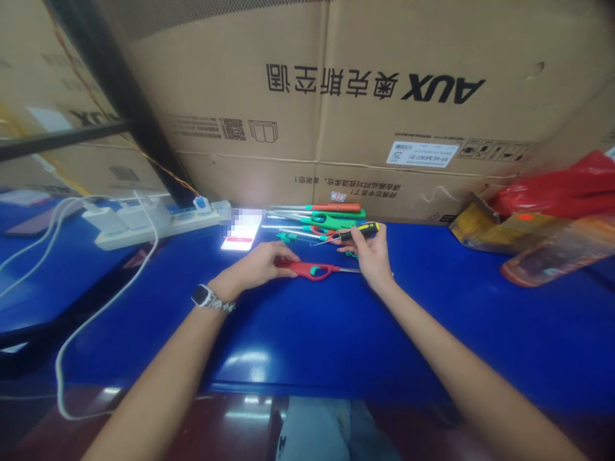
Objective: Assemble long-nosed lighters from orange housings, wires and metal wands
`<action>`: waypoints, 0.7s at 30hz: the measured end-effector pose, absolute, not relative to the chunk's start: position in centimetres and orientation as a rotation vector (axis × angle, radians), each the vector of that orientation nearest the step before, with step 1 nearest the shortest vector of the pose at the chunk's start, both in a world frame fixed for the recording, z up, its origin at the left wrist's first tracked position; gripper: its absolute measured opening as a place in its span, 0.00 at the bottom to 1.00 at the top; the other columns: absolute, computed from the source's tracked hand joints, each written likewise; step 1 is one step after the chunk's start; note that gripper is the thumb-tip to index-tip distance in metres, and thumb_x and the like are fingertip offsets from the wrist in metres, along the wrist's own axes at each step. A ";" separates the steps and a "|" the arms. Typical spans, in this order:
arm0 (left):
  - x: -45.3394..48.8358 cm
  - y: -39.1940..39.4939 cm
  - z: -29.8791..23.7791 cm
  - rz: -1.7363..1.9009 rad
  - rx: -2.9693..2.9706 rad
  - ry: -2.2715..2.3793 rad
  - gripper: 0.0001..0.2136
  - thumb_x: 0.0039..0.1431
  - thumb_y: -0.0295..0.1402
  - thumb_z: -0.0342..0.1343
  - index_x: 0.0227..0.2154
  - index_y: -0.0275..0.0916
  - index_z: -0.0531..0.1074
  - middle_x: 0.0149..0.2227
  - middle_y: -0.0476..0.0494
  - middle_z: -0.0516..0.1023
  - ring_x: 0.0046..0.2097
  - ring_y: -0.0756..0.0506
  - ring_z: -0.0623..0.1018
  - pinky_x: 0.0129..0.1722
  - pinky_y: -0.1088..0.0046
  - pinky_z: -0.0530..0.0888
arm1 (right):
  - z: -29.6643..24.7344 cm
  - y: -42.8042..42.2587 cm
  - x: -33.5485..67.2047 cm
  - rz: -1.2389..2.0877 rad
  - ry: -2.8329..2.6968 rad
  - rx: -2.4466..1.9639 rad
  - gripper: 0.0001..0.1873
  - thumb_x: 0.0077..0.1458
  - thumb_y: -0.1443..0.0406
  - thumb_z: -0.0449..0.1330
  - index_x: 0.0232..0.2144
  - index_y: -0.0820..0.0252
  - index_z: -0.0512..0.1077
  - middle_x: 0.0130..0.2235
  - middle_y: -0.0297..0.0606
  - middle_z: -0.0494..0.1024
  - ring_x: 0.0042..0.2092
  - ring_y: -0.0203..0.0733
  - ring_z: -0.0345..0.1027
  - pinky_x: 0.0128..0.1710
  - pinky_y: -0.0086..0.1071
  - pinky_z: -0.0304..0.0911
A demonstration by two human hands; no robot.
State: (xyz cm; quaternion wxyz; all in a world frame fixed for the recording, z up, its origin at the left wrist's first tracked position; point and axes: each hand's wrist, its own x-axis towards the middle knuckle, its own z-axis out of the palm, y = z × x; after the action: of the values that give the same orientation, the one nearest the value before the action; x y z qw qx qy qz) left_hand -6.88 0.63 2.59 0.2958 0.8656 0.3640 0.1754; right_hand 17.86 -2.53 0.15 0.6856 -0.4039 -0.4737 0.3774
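My left hand (266, 264), with a watch on its wrist, is closed on the back end of a red gas lighter (307, 269). The lighter's metal tube points right, and its tip passes behind my right hand (373, 258). Between the fingers of that right hand is a screwdriver (359, 232) with a yellow and black handle, its thin shaft pointing left. Just beyond both hands lie several more lighters, among them an orange one (336, 207) and a green one (329, 221). Their tubes point left. My right hand partly hides the nearest ones.
A lit phone (241, 230) lies left of the lighters. Farther left is a white power strip (139, 229) with plugs and a trailing white cable (91, 326). Large cardboard boxes (307, 134) stand behind the blue table (307, 339). A plastic jar (562, 253) and red bag (567, 186) are at right.
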 end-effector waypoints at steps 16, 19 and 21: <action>-6.9 0.6 2.6 0.694 2.285 1.127 0.13 0.60 0.41 0.56 0.35 0.38 0.79 0.35 0.42 0.81 0.36 0.44 0.78 0.37 0.67 0.74 | -0.2 -2.1 16.9 0.776 -1.146 -0.970 0.20 0.56 0.51 0.64 0.37 0.51 0.57 0.39 0.34 0.81 0.36 0.40 0.80 0.39 0.36 0.76; -6.7 0.6 2.5 0.689 2.289 1.131 0.12 0.60 0.40 0.56 0.35 0.38 0.79 0.35 0.42 0.81 0.35 0.44 0.78 0.37 0.66 0.74 | -0.4 -2.0 17.0 0.777 -1.148 -0.978 0.21 0.56 0.51 0.64 0.37 0.51 0.57 0.39 0.34 0.81 0.36 0.40 0.80 0.39 0.36 0.76; -6.6 0.6 2.3 0.681 2.296 1.134 0.11 0.60 0.40 0.56 0.35 0.38 0.79 0.36 0.42 0.81 0.35 0.44 0.78 0.38 0.66 0.73 | -0.5 -1.9 17.0 0.780 -1.143 -0.978 0.21 0.56 0.51 0.64 0.37 0.51 0.57 0.39 0.34 0.80 0.36 0.40 0.80 0.39 0.36 0.77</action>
State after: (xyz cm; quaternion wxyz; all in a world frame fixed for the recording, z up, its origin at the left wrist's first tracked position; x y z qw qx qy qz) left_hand -6.56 0.55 2.29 0.2435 0.8405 0.4150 0.2491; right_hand 16.99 -1.89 -0.46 0.6620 -0.4326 -0.5055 0.3451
